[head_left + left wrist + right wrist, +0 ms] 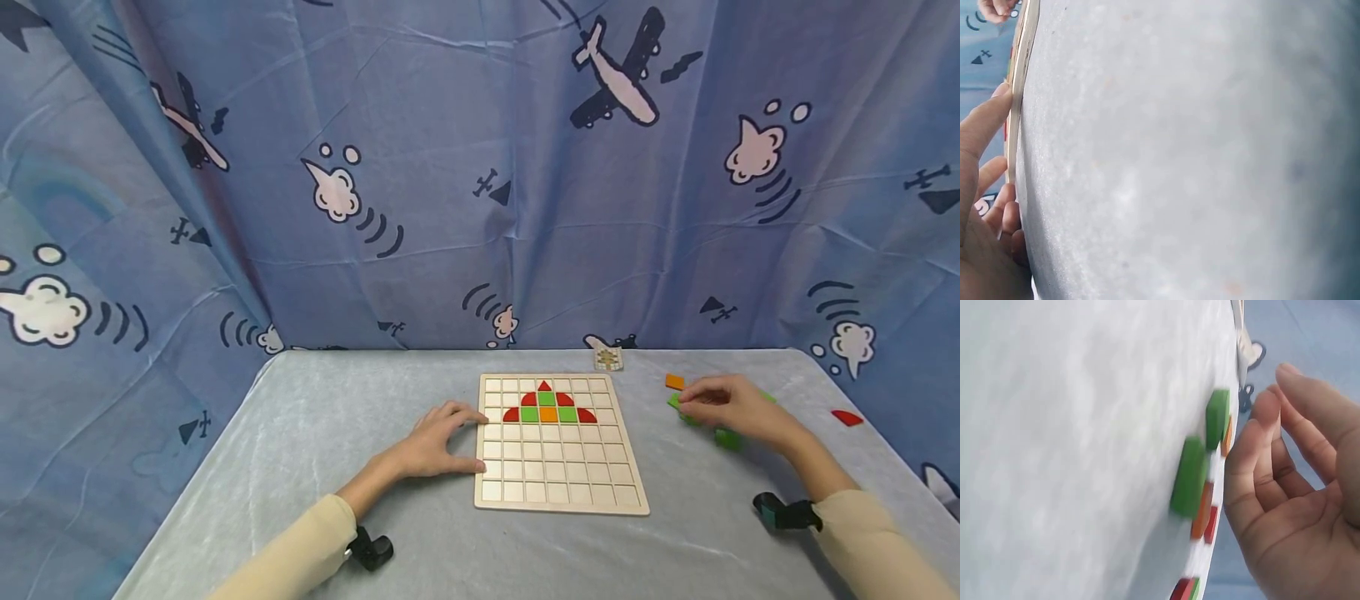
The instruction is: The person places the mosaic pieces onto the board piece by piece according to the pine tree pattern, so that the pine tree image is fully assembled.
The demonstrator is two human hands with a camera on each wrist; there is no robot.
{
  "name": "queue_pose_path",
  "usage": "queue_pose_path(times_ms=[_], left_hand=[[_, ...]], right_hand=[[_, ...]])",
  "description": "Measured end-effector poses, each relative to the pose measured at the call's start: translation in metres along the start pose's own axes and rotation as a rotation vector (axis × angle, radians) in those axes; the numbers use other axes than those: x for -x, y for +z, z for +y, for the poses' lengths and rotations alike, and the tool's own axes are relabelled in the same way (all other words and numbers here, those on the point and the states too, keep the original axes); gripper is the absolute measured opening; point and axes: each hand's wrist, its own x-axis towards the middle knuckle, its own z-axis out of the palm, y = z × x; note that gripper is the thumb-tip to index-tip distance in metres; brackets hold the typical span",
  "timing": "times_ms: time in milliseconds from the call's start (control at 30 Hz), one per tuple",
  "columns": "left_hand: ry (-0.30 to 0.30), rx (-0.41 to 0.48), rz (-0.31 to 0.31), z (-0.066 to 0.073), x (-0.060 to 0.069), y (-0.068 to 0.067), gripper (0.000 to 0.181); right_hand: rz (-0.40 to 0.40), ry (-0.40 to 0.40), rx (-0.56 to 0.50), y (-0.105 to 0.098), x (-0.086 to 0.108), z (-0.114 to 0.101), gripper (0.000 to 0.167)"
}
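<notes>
A square wooden grid board [558, 471] lies on the table. Red, green and orange tiles form a stepped, pointed shape in its upper rows, with one orange tile [548, 414] at the centre. My left hand [435, 442] rests beside the board's left edge, its spread thumb and fingers touching the rim [1017, 94]. Over the loose tiles at right hovers my right hand [738, 408], its fingers loosely bent. Nothing shows between its fingertips in the right wrist view. Green blocks [1189, 478] lie on the cloth below it; the hand partly hides the pile in the head view.
A loose orange tile [674, 382] lies behind the right hand, and a red curved piece [847, 417] sits farther right. A small patterned card [608, 358] is at the table's back edge, before a blue printed curtain [450, 167]. Pale cloth [315, 417] covers the table.
</notes>
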Motion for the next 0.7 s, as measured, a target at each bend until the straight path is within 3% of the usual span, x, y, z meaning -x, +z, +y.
queue_pose_path(times_ms=[333, 700], left_hand=[[0.003, 0.000, 0.001, -0.001, 0.000, 0.002, 0.068], [0.008, 0.000, 0.002, -0.002, -0.001, 0.001, 0.067]], right_hand=[[-0.003, 0.051, 0.090, -0.017, 0.024, 0.017, 0.033], [-0.035, 0.058, 0.092, -0.024, 0.035, 0.034, 0.034]])
